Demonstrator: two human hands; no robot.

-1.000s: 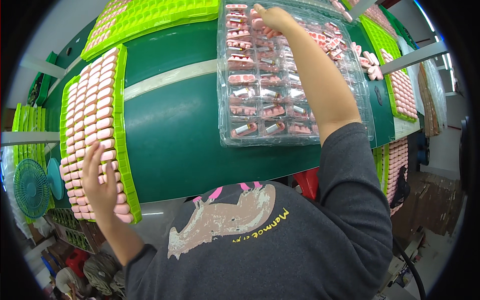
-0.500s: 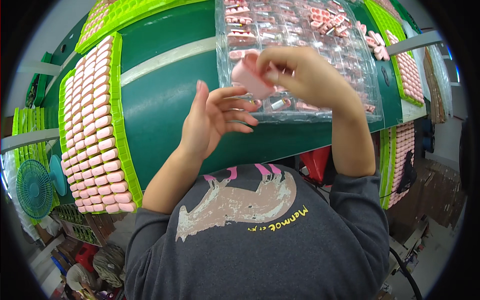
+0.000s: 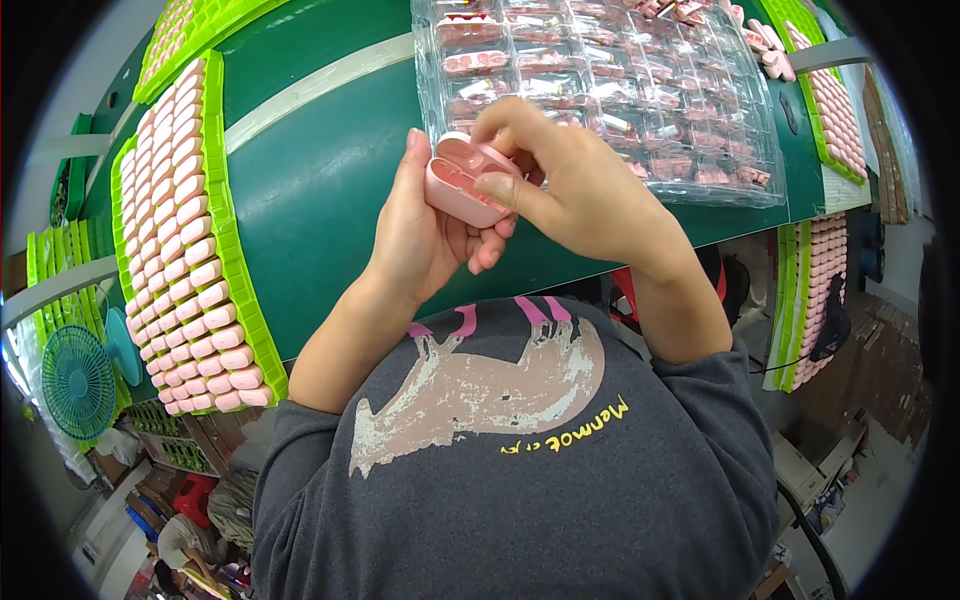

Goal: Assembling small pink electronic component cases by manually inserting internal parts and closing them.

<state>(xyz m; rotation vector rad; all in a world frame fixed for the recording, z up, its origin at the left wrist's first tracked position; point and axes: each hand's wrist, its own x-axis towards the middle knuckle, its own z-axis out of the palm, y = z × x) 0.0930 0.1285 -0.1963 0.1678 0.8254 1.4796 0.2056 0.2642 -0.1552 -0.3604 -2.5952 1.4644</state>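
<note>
A pink, rounded case with its lid up, looking like an earbud charging case (image 3: pixel 462 198), sits in my left hand (image 3: pixel 403 235). The left palm and fingers cradle it from beneath and from the side. My right hand (image 3: pixel 590 190) is bent over the same case. Its thumb presses at the inner rim, and its index finger curls at the far side by the raised lid. The other right fingers are partly hidden behind the case and thumb. Just beyond my hands lies a clear plastic compartment tray (image 3: pixel 720 192), loaded with small pink parts.
On the left, a lime-green tray (image 3: pixel 213 125) holds rows of pink cases. Loose pink pieces (image 3: pixel 768 50) lie at the far right beside another green tray (image 3: pixel 826 132). A teal fan (image 3: pixel 75 370) stands left of the green table (image 3: pixel 320 160). A person (image 3: pixel 190 545) is at lower left.
The case has come down and left from the right hand into my left palm, and its open inside now faces up. My left fingers have closed around it. The view has shifted slightly.
</note>
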